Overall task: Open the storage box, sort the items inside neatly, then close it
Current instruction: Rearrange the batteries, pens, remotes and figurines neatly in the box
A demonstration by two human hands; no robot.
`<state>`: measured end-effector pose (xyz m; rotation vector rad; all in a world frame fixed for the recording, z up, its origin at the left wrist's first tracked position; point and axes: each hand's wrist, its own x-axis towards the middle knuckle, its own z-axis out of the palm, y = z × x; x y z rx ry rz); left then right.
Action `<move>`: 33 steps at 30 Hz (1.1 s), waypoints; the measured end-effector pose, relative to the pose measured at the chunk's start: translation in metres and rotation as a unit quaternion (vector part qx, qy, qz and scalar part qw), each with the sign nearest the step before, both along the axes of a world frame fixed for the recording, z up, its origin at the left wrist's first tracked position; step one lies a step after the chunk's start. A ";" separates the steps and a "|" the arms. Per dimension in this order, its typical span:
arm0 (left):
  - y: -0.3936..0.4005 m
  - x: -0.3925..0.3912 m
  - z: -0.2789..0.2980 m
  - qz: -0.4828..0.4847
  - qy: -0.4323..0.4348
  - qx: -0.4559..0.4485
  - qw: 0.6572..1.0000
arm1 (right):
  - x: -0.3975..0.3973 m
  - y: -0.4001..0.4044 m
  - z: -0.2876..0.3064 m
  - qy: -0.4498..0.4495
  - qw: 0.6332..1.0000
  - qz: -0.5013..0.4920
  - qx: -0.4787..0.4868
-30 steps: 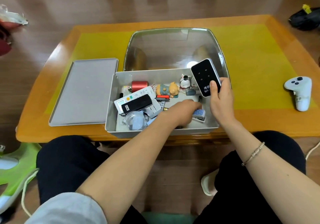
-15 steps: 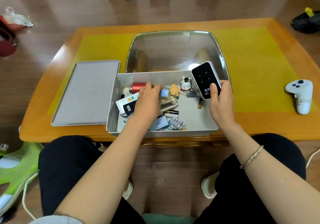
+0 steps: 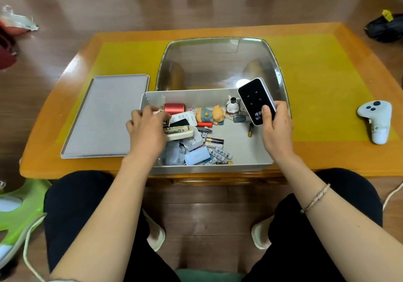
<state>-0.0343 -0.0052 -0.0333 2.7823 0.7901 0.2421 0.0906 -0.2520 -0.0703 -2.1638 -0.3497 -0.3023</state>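
Head view: right hand (image 3: 276,129) grips black remote (image 3: 256,101) above storage box (image 3: 218,168).

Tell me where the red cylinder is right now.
In the head view, the red cylinder lies inside the storage box at its far-left corner, just beyond the left hand.

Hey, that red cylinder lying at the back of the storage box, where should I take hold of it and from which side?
Probably from above, fingers pinching across the round sides of the red cylinder. It lies on its side against the storage box's back wall, its left end hidden by the left hand.
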 end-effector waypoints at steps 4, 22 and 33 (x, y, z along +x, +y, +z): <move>-0.033 0.010 0.003 -0.004 -0.045 0.050 0.998 | 0.000 0.000 0.000 -0.005 1.000 0.005 0.005; -0.128 0.096 -0.047 -0.370 0.228 -0.020 0.900 | 0.001 0.000 0.001 -0.012 1.000 -0.001 -0.004; -0.099 0.056 -0.038 -0.307 0.165 -0.007 0.937 | 0.000 0.000 0.003 -0.002 0.998 0.007 -0.058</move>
